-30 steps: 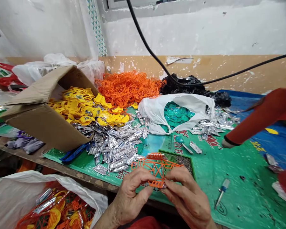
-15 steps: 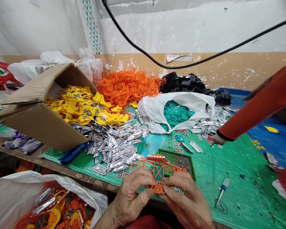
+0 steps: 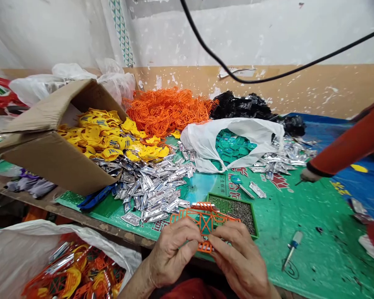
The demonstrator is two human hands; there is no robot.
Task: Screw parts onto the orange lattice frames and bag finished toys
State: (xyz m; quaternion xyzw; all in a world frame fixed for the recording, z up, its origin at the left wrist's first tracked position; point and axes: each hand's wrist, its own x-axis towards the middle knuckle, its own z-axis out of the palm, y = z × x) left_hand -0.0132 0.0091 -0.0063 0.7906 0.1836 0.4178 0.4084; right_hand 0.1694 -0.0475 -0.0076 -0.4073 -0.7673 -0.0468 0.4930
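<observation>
Both of my hands pinch one orange plastic lattice frame (image 3: pixel 205 219) at the near edge of the table. My left hand (image 3: pixel 171 253) grips its lower left with thumb and fingers closed. My right hand (image 3: pixel 241 259) holds its lower right, fingers curled onto the frame. Just behind the frame lies a shallow green tray (image 3: pixel 251 206) of small dark bits. A pile of silver foil-like pieces (image 3: pixel 154 187) lies to the left of the tray.
A tipped cardboard box (image 3: pixel 54 155) spills yellow parts (image 3: pixel 109 139). Behind are an orange frame heap (image 3: pixel 168 110), black parts (image 3: pixel 246 106) and a white bag of teal pieces (image 3: pixel 233 145). Another person's red sleeve (image 3: pixel 349 145) reaches in at right. A screwdriver (image 3: pixel 290 248) lies on the green mat.
My hands stay on the orange frame, shifted slightly. The other person's red-sleeved arm has swung back toward the right. The hanging black cable has moved.
</observation>
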